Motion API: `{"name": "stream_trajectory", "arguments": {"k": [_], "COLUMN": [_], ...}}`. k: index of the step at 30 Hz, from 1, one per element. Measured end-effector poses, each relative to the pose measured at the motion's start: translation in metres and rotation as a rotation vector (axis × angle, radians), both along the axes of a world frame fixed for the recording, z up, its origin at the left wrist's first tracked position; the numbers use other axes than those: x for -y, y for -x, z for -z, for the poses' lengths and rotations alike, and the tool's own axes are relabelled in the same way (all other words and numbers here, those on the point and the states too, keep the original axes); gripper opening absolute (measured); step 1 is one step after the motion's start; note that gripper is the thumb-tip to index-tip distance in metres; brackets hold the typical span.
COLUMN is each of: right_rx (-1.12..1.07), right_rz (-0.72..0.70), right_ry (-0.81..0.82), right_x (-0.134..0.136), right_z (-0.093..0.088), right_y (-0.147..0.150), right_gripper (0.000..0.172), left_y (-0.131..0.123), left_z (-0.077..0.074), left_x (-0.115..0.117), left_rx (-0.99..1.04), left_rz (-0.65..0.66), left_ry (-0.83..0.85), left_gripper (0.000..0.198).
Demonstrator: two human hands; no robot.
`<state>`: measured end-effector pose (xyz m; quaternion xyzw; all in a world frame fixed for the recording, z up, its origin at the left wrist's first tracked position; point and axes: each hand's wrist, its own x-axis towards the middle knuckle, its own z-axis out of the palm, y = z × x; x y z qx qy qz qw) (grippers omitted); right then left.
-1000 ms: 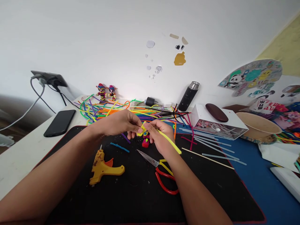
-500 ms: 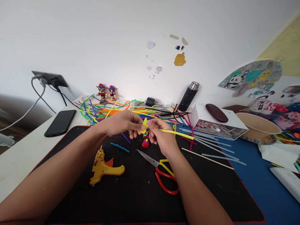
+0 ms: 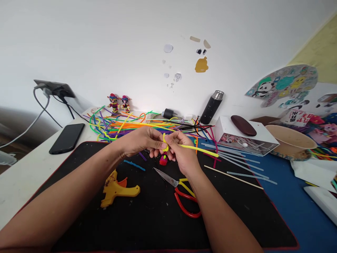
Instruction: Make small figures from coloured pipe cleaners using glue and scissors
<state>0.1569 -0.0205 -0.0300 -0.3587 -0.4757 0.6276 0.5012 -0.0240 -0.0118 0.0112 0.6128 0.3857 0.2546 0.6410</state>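
Both my hands meet above the black mat [image 3: 147, 218], pinched together on a small figure of pipe cleaners [image 3: 163, 160]. My left hand [image 3: 140, 140] grips it from the left. My right hand [image 3: 181, 149] pinches a yellow pipe cleaner [image 3: 202, 150] that loops at the figure and trails out to the right. Only the red lower end of the figure shows below my fingers. A heap of coloured pipe cleaners [image 3: 123, 124] lies just behind my hands.
On the mat lie a yellow glue gun [image 3: 117, 188], red-handled scissors [image 3: 181, 196], a blue pipe-cleaner scrap [image 3: 134, 165] and a wooden stick [image 3: 233, 177]. A phone [image 3: 67, 137] rests left; a black flask [image 3: 212, 107], white box [image 3: 244, 138] and bowl [image 3: 289, 140] stand right.
The yellow pipe cleaner's free end swung from pointing down-right to pointing right. Its loop has been drawn tighter at the figure. Both hands stay in place.
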Motion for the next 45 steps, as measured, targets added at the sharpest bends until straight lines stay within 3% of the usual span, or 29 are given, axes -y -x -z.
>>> {"name": "stream_trajectory", "arguments": {"k": [3,8,10,19,28,32,45], "right_rx": [-0.03,-0.076,-0.073,-0.141,-0.119,-0.056,0.176], "right_rz": [-0.002,-0.014,-0.021,-0.049,-0.079,-0.082,0.06], "right_ry": [0.014,-0.025,-0.029,0.068,0.04,0.008,-0.167], "right_x": [0.0,0.0,0.001,0.001,0.0,0.001,0.002], "right_z": [0.001,0.005,0.006,0.002,-0.001,0.001,0.003], "right_y": [0.0,0.002,0.003,0.001,-0.003,-0.001,-0.002], "right_gripper": [0.048,0.049,0.05,0.05,0.05,0.048,0.042], "left_y": [-0.005,-0.008,-0.009,-0.014,-0.007,-0.004,0.003], "left_z": [-0.001,0.002,0.004,0.017,0.001,-0.002,-0.007], "left_x": [0.001,-0.003,-0.005,-0.001,0.0,-0.001,-0.003], "left_rx": [0.04,0.175,0.188,0.174,0.23,0.283,0.168], "left_rz": [-0.032,-0.379,-0.429,-0.379,-0.238,-0.255,-0.291], "left_ry": [-0.041,-0.087,-0.108,-0.256,-0.128,-0.06,-0.072], "left_gripper": [0.023,0.033,0.033,0.028,0.037,0.041,0.036]}}
